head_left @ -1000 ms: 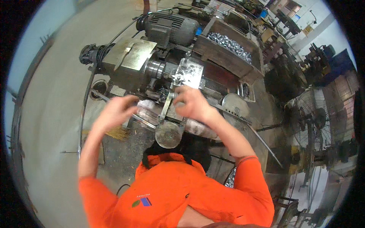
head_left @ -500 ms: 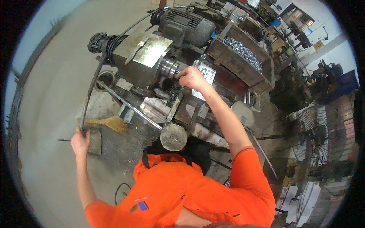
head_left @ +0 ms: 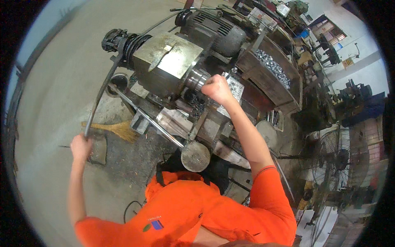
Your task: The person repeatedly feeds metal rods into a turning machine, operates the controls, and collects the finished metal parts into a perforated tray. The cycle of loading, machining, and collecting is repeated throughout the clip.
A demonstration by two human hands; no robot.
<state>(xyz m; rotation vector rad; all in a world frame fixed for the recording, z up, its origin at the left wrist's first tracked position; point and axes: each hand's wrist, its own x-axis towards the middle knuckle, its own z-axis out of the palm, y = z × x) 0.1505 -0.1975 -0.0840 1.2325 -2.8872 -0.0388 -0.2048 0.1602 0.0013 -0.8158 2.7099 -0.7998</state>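
A: Bar first. Quick.
B: Long, dark-grey, round metal lever bar (head_left: 99,98), slim. Upper end meets the left end of the box-shaped, grey metal headstock (head_left: 154,78). From there it slants down and away from the headstock; lower tip hidden.
A: Other one?
B: Silver, shiny, round steel chuck (head_left: 196,79), stepped, ringed with grooves. Sticks out of the headstock's right end, axis tilted, free end aimed away from the headstock.
A: Loaded? Turning?
B: Outer face covered, can't tell either.
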